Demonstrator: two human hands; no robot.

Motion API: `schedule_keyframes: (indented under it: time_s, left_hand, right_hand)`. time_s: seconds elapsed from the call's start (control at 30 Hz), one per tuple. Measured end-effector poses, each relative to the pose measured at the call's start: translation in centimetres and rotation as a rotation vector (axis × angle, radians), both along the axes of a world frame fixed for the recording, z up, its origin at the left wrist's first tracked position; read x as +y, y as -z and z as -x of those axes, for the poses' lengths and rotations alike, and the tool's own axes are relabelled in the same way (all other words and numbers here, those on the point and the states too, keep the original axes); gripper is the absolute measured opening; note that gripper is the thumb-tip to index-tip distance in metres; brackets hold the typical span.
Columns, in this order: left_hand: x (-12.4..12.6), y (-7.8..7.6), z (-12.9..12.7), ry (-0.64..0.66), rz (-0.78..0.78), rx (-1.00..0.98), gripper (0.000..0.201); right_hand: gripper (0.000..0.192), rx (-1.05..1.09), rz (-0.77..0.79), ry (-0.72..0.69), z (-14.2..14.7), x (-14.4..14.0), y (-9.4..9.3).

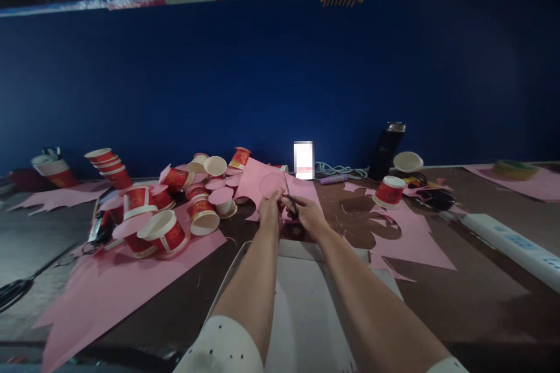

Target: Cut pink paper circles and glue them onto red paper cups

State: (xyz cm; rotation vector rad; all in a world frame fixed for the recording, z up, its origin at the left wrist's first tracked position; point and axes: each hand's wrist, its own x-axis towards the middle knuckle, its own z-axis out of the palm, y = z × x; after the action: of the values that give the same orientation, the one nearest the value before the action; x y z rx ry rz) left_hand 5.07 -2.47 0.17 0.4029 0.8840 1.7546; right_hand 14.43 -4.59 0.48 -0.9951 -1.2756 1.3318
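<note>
Scissors (289,201) sit in the right hand (306,214), fingers closed on the handles. The left hand (269,208) pinches a pink paper circle (272,185) above the table (459,280), near red cups (164,233).

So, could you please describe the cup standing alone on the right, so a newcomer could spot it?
Start at the black flask by the blue wall. Just in front stands a red cup, upside down on pink paper. Unlike the heaped cups left of the hands, it stands alone.
</note>
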Motion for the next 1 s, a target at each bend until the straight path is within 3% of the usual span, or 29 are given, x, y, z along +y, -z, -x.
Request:
schedule_keyframes:
  time_s: [1.0]
  left_hand:
    - [-0.19, -0.45, 0.39, -0.024, 0.048, -0.030, 0.029]
  right_hand:
    - [0.047, 0.022, 0.018, -0.008, 0.03, 0.45, 0.48]
